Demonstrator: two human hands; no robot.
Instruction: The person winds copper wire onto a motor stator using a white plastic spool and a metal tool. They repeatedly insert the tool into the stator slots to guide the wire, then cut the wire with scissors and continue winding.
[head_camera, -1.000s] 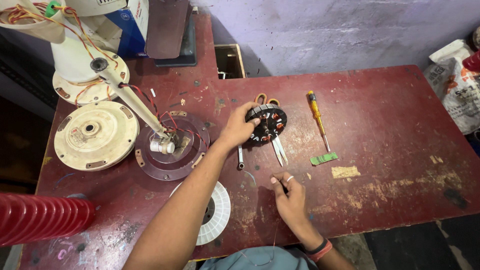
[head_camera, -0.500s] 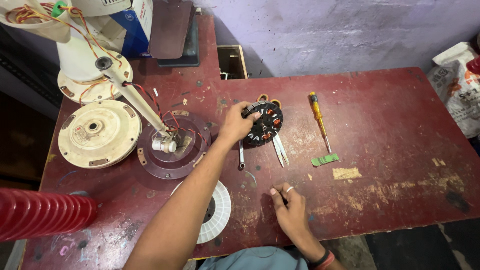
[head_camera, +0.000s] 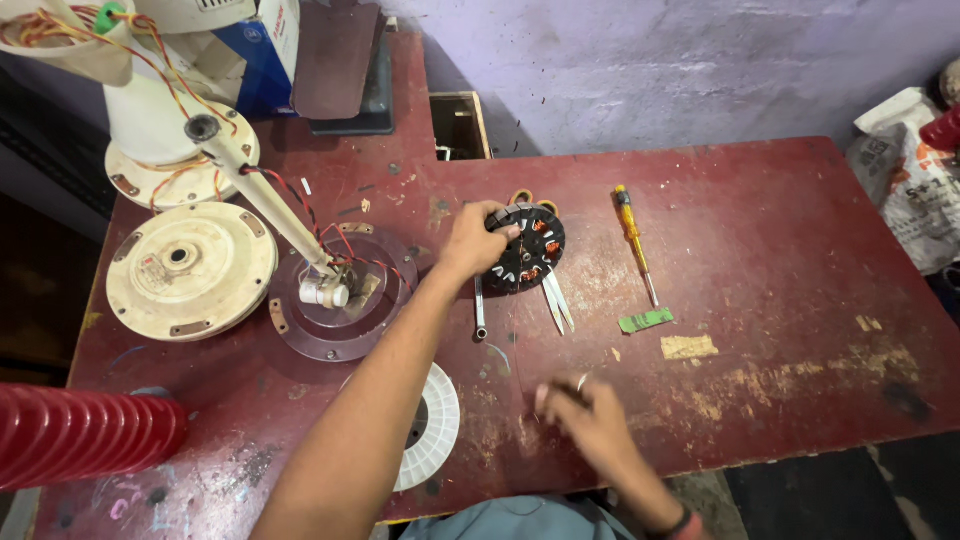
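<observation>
I am gripping the wound motor stator (head_camera: 530, 247) at its left edge with my left hand (head_camera: 470, 240), fingers clamped on the rim, just above the centre of the frame on the worn red table (head_camera: 800, 240). The stator is a black toothed disc carrying copper coils; it is tilting off the surface and is partly covering a pair of orange-handled scissors (head_camera: 555, 300), whose steel blades are projecting toward the lower edge. If my grip is slipping, the disc is likely to drop onto the blades, and the thin winding wire is at risk of nicking. My right hand (head_camera: 590, 420), at lower centre, is blurred; I cannot tell whether its fingers are apart or together. A slim steel spanner (head_camera: 479, 310) is lying just left of the scissors, and a yellow-handled screwdriver (head_camera: 634, 240) is lying to the right, near enough to roll. A cream fan housing (head_camera: 190, 268), round and smooth, is sitting at the left.
</observation>
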